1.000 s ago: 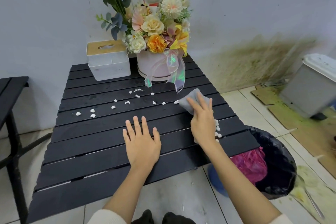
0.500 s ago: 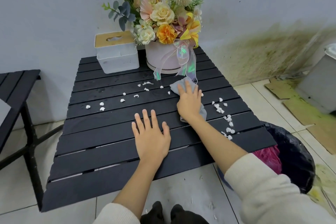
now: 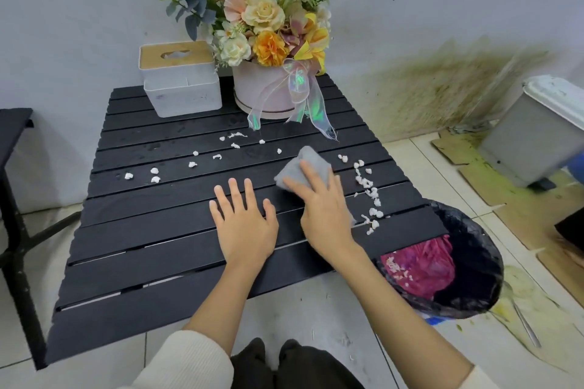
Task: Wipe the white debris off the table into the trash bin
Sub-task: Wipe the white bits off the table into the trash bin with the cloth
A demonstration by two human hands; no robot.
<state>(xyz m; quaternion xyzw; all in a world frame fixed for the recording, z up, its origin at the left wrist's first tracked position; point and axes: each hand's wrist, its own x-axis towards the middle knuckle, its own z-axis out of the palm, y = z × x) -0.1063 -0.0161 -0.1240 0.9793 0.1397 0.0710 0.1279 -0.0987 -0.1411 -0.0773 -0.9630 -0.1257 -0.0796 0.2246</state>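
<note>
A black slatted table carries white debris. One scatter of crumbs lies across the middle and left slats. A denser line of crumbs runs along the right side toward the table's edge. My right hand presses a grey cloth flat on the table with straight fingers, just left of that line. My left hand rests flat and spread on the slats beside it. A trash bin with a black liner stands on the floor under the table's front right corner, holding pink waste and some white bits.
A white tissue box with a wooden lid and a flower arrangement in a pink pot stand at the table's back. A second dark table is at the left. A grey lidded bin and cardboard lie on the tiled floor at the right.
My right hand slid the cloth from the right side back toward the flower pot, then down to the middle. A line of crumbs is now uncovered on the right. My left hand stayed flat.
</note>
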